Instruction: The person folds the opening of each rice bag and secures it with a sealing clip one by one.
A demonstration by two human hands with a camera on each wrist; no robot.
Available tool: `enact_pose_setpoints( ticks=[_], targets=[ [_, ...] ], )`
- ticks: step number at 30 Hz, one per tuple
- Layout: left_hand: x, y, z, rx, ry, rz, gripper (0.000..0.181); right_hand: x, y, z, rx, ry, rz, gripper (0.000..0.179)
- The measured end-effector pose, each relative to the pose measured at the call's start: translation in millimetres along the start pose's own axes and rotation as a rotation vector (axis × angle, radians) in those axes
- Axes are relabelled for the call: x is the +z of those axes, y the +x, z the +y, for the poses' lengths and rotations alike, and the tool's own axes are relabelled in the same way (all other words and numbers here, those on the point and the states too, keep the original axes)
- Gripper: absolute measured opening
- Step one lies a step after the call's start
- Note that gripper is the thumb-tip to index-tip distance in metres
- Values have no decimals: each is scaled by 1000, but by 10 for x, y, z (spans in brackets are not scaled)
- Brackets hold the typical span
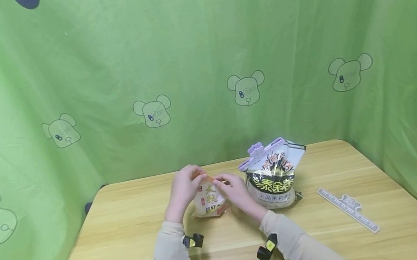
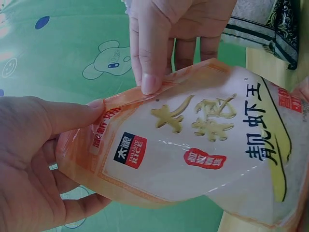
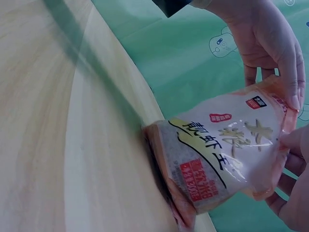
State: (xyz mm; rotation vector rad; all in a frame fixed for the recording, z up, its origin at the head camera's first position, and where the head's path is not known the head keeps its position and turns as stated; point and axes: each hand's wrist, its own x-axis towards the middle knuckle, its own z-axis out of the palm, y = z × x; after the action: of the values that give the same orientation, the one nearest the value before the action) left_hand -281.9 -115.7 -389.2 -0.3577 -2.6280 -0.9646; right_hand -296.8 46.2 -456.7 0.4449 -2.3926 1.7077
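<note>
A white and orange rice bag (image 1: 208, 199) stands on the table between both hands, its lower part full and its top flattened. At the bag's top left corner, the left hand (image 1: 186, 190) pinches the orange edge between thumb and fingers. My right hand (image 1: 236, 190) pinches the same top edge farther along, thumb in front and fingers behind. In the left wrist view the rice bag (image 2: 193, 145) shows gold characters and a red and black label, with its top edge folded over between the two thumbs. The bag's base rests on the wood in the right wrist view.
Right of the hands stands a larger rice bag (image 1: 271, 183), its top closed by a purple sealing clip (image 1: 257, 153). A pale grey sealing clip (image 1: 348, 209) lies on the wooden table (image 1: 120, 240) at the right. Green curtains (image 1: 192, 62) hang behind and beside the table.
</note>
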Motion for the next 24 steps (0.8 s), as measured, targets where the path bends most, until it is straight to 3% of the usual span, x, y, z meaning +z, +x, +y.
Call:
enact_pose_setpoints(
  ticks=[8,18,24],
  targets=[
    [58,22,41,28,33,38,10,-9,4,-32,-40,-40,67,17],
    [60,28,34,30,7,17,10,4,19,-83,-150,-110,136,14],
    [43,19,23,-2,-10,-7,11,-2,-23,-15,-155,-151,153,9]
  ],
)
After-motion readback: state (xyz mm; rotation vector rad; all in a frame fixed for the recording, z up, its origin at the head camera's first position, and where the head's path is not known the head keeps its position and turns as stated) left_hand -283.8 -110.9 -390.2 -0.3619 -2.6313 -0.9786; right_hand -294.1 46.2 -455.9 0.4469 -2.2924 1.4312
